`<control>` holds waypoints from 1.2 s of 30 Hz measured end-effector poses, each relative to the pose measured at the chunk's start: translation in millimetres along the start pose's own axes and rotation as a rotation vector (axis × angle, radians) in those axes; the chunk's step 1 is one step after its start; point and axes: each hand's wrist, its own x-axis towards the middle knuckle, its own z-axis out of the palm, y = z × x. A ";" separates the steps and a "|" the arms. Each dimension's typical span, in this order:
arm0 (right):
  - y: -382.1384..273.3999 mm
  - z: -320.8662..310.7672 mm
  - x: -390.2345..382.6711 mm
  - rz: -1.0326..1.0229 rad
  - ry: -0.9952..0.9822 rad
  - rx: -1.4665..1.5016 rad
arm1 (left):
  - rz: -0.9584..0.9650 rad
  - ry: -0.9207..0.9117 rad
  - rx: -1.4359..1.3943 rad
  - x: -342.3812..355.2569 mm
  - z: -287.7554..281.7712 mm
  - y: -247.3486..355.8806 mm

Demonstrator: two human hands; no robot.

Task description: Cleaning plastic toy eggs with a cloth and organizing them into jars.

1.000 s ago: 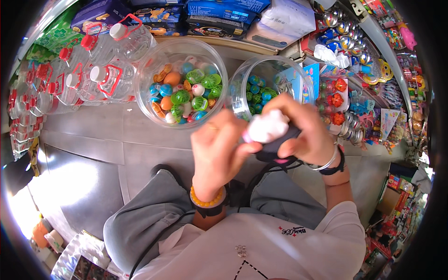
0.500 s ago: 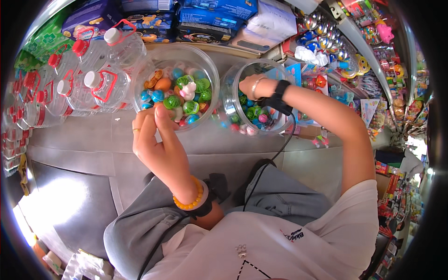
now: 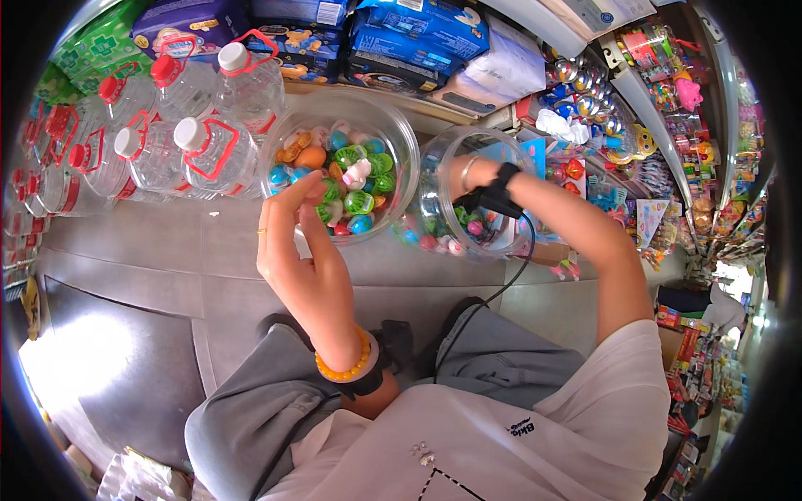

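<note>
On the grey floor (image 3: 238, 255) before you | wide clear tub (image 3: 404, 138): looks light, stiff; grip the rim | narrower clear tub (image 3: 432, 171) beside it, your right hand (image 3: 454, 177) inside, its hold can't be told | your left hand (image 3: 305, 271), thumb and fingers apart, at the wide tub's near edge | green balls (image 3: 359, 202) in that tub: likely light, slippery; cup them

adjacent clear tubs (image 3: 406, 157) hold colourful balls (image 3: 359, 202)

right hand (image 3: 456, 177): inside right tub (image 3: 431, 190) | left hand (image 3: 305, 246): by left tub (image 3: 408, 150) | left tub: colourful balls (image 3: 359, 203)
</note>
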 end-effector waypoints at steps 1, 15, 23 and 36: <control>-15.2 -32.8 -41.5 -0.055 0.065 0.129 | -0.025 -0.019 -0.013 0.2 0.0 1.9; -55.2 -23.5 -214.3 -0.544 0.636 1.252 | -0.225 -0.741 -0.516 -45.3 53.5 41.8; -42.3 0.4 -218.1 -0.546 0.716 1.274 | -0.371 -0.757 -0.571 -60.5 64.7 45.2; -30.9 6.6 -216.2 -0.427 0.604 1.241 | -0.198 -1.059 -0.301 -61.8 75.2 38.0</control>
